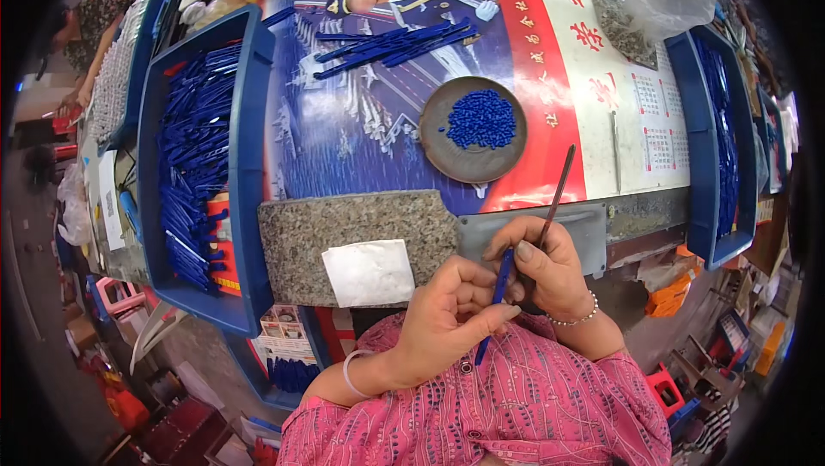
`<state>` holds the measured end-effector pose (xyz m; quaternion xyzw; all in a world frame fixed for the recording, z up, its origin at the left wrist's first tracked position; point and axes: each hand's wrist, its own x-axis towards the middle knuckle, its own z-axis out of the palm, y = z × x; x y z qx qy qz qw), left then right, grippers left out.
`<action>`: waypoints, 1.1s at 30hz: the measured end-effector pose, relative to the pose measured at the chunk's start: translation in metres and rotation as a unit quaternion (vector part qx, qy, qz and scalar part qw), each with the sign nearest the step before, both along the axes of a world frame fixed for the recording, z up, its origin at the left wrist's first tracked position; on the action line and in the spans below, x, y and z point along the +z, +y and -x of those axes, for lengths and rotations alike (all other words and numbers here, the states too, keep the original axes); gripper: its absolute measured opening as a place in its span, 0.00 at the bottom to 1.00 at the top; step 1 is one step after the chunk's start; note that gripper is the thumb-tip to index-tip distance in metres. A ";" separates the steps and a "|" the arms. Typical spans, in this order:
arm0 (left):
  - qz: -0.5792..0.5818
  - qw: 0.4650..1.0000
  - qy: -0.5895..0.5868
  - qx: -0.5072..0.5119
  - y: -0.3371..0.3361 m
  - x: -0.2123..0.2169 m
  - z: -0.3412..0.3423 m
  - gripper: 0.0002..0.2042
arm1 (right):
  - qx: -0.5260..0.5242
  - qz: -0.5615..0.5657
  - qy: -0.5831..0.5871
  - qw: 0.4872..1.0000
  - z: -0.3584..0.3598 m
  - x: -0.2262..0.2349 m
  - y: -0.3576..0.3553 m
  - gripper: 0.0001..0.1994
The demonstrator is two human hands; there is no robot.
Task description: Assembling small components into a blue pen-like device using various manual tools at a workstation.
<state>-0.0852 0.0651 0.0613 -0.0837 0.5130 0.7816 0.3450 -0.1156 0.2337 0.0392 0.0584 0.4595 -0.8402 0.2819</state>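
So the blue bin [250, 165] is sitting just left of the stone slab [309, 225], full of skinny blue pieces, and a second bin [705, 156] is standing well off to the slab's right. The round dish [473, 166] is resting beyond the slab, toward its right end. Your left hand [460, 303] and right hand [554, 268] are working close together off the slab's near right corner, and a white sheet [371, 272], paper or cloth (can't tell), is lying on its near edge.

The dark rod [560, 182] is poking up and away from your right fingers, which are curling in and gripping it. The blue stick [502, 281] is slanting down from between your hands, near that same corner, toward your shirt. Your left thumb and fingers are pinching it around the middle; I can't tell if your right fingertips are also squeezing its top or just touching.

Handling-wise, I'm guessing it's weighing next to nothing, staying fairly stiff, and maybe feeling slick. You're probably best off holding it mid-length and going easy, since something that thin could be snapping. The little blue pellets [481, 119] in the dish are looking even easier to scatter.
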 end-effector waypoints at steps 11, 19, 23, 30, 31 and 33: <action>-0.073 0.997 -0.001 0.036 -0.019 0.001 -0.016 0.14 | 0.022 -0.006 -0.008 1.000 -0.012 0.012 -0.021 0.14; -0.097 0.994 -0.044 0.028 -0.020 0.001 -0.018 0.13 | -0.007 -0.011 -0.018 1.000 -0.021 0.011 -0.024 0.14; -0.100 0.993 -0.049 0.032 -0.021 0.001 -0.020 0.12 | -0.004 0.010 -0.024 1.000 -0.022 0.013 -0.022 0.12; -0.183 0.975 -0.126 0.017 -0.027 -0.002 -0.020 0.07 | 0.021 0.015 -0.036 0.999 -0.019 0.015 -0.019 0.09; -0.181 0.975 -0.127 0.013 -0.028 -0.002 -0.020 0.07 | 0.030 0.019 -0.042 0.998 -0.018 0.015 -0.019 0.09; -0.220 0.963 -0.158 0.000 -0.029 -0.003 -0.018 0.09 | 0.027 0.027 -0.051 0.998 -0.018 0.013 -0.019 0.10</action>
